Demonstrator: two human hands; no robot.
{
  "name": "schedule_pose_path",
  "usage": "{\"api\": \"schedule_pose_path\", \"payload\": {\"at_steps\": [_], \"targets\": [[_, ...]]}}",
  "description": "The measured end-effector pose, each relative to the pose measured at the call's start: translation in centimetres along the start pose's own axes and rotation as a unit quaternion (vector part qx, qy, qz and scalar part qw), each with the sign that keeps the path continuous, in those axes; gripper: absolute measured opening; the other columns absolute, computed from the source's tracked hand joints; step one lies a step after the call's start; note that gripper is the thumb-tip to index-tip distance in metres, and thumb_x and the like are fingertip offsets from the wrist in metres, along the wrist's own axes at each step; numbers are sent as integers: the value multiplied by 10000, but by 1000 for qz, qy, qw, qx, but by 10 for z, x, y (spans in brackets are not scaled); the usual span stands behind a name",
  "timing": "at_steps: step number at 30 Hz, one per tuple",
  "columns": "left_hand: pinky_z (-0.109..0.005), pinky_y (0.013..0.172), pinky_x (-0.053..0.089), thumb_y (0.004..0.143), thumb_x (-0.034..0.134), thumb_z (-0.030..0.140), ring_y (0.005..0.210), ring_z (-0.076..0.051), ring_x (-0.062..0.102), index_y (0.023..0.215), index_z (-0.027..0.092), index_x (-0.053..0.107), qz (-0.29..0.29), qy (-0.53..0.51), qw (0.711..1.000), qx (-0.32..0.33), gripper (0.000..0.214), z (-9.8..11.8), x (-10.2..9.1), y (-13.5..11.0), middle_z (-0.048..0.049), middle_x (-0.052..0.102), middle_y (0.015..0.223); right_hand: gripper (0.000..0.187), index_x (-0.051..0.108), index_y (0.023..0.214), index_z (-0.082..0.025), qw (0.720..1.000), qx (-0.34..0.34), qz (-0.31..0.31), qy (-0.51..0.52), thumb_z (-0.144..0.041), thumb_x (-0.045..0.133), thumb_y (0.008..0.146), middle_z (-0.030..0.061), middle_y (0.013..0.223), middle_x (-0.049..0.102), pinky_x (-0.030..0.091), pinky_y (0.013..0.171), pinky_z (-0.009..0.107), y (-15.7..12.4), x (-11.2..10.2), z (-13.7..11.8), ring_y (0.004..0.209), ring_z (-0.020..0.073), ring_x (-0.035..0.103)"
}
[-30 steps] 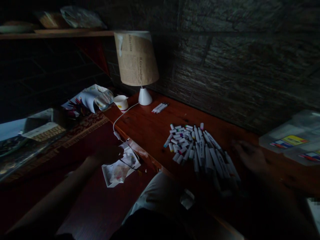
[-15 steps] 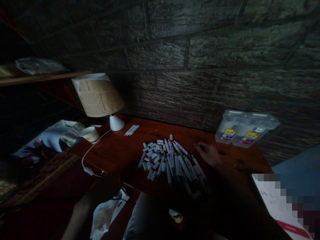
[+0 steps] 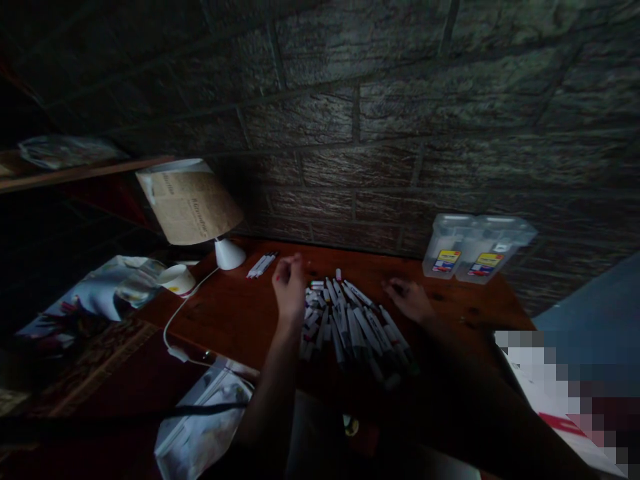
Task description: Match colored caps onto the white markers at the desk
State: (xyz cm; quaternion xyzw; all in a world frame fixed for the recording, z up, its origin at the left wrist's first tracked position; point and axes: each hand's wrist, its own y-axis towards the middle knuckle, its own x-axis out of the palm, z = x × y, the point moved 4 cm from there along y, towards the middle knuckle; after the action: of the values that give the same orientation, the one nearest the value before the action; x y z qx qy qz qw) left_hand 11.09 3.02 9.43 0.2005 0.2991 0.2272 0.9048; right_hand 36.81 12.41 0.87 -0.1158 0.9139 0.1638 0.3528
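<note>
My left hand point(image 3: 290, 290) hovers over the left side of a pile of small marker caps point(image 3: 313, 310), hiding part of it. Its fingers are curled in; whether anything is between them is too dark to see. To the right of the caps lies a heap of white and grey markers point(image 3: 367, 330). My right hand point(image 3: 411, 301) rests on the wooden table point(image 3: 220, 313) just right of the heap, fingers loosely bent and apart, with nothing visible in them. A short row of markers point(image 3: 262, 265) lies behind my left hand.
A lamp point(image 3: 193, 207) with a paper shade stands at the back left, its white cord point(image 3: 173, 310) running over the table edge. Beside it is a white cup point(image 3: 176, 280). Two clear plastic containers point(image 3: 473, 250) stand at the back right, near the brick wall point(image 3: 310, 127).
My left hand has risen from the dark area by the front edge to above the caps. My right hand stays by the markers. The view has shifted slightly.
</note>
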Motion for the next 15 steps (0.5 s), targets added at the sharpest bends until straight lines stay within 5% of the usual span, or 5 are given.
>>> {"api": "schedule_pose_path", "payload": {"at_steps": [3,6,9,13,15], "targets": [[-225,605,408,1006,320,459,606,-113,474,855,194,557,105,-62,992,38,386,33,32,63,16,500,644,461,656,728,-224,1000,-8,4,-1,-603,435,871,27,628,642,392,551,281,-1,-1,0,565,164,570],[-217,598,372,954,459,500,578,-97,445,763,191,545,61,-36,989,129,373,42,38,97,36,464,613,461,645,713,-219,1000,-14,-3,4,-580,421,892,25,644,647,407,574,279,-3,-1,0,590,165,591],[-217,594,353,938,486,490,539,-88,423,712,186,557,2,55,984,167,386,3,19,94,45,453,569,461,662,713,-220,1000,-27,-12,-3,-551,413,916,25,658,668,420,600,282,-3,0,-3,617,171,618],[-208,595,362,945,459,466,532,-89,445,743,187,579,31,134,982,133,365,-76,-12,73,44,484,557,407,740,817,-231,999,-38,-29,6,-521,473,919,24,789,742,459,677,291,-1,7,-14,722,186,684],[-211,562,359,938,462,464,492,-89,442,707,188,567,63,132,980,135,374,-99,-17,67,45,476,522,378,763,882,-240,998,-38,-49,13,-528,519,901,24,859,765,482,708,295,0,14,-18,780,198,705]]}}
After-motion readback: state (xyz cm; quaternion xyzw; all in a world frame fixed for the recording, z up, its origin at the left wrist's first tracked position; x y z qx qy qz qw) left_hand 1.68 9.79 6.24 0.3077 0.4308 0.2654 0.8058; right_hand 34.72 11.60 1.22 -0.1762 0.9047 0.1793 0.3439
